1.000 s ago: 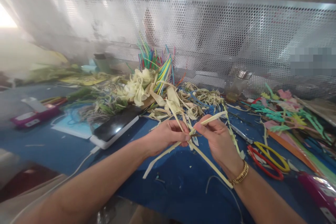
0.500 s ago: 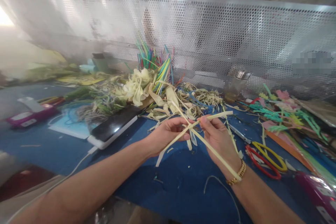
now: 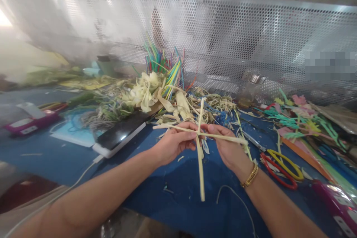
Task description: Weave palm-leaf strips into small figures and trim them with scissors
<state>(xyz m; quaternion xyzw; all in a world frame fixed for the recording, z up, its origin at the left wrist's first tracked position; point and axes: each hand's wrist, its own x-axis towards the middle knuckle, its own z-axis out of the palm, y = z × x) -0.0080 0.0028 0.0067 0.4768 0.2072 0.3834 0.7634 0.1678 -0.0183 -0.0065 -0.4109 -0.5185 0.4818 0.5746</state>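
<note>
Pale yellow-green leaf strips cross at a small knot held over the table, their ends spreading out like a plus sign. My left hand pinches them just left of the crossing, between thumb and fingers. On the other side, my right hand has its fingertips closed at the crossing, with one strip lying across it toward the wrist. Behind the hands lies a heap of dried leaf pieces. Scissors with red and yellow handles rest to the right of my right hand.
A phone on a white charger lies left, beside a blue face mask. Colourful pipe cleaners stand at the back. A glass jar is near the perforated metal screen. Craft flowers and a purple power strip lie right.
The crossed strips have turned in my fingers, from a slanted X to an upright cross. Both hands stay near the same place, fingertips at the knot.
</note>
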